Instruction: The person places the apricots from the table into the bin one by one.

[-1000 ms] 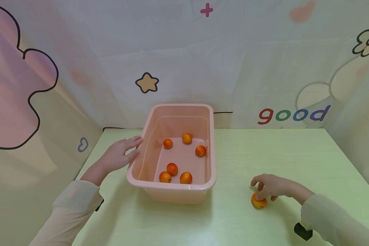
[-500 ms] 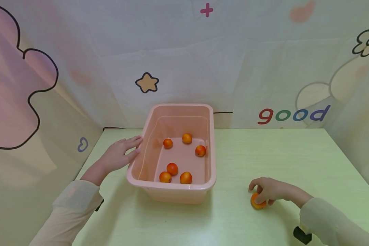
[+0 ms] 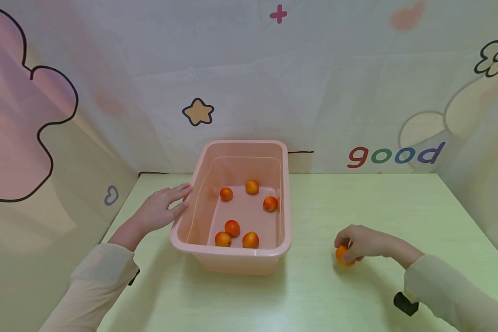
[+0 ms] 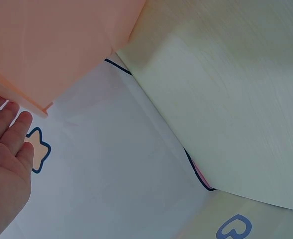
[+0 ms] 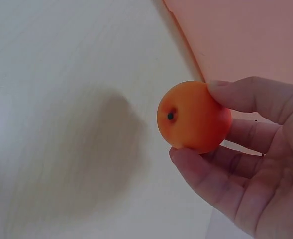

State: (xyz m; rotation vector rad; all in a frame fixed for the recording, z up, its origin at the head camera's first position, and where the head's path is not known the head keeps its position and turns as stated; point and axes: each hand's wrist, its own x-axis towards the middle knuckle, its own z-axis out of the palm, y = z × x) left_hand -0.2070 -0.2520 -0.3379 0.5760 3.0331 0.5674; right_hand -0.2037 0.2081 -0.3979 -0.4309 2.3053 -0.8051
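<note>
My right hand pinches a small round orange-red fruit between thumb and fingers, right of the basin. In the right wrist view the fruit's stem dimple, with a dark spot in it, faces the camera, and its shadow falls beside it on the table. My left hand rests its extended fingers on the left rim of a pink plastic basin. Seen from the left wrist, those fingertips lie along the basin's edge. Inside the basin lie several similar fruits, spread over its floor.
The pale green table backs onto a patterned cloth wall right behind the basin. More cloth rises along the left side. A dark wrist strap piece hangs under my right sleeve.
My right hand has tightened its fingers around the fruit and raised it, shifting slightly away from me and to the left. The left hand and basin stay in place.
</note>
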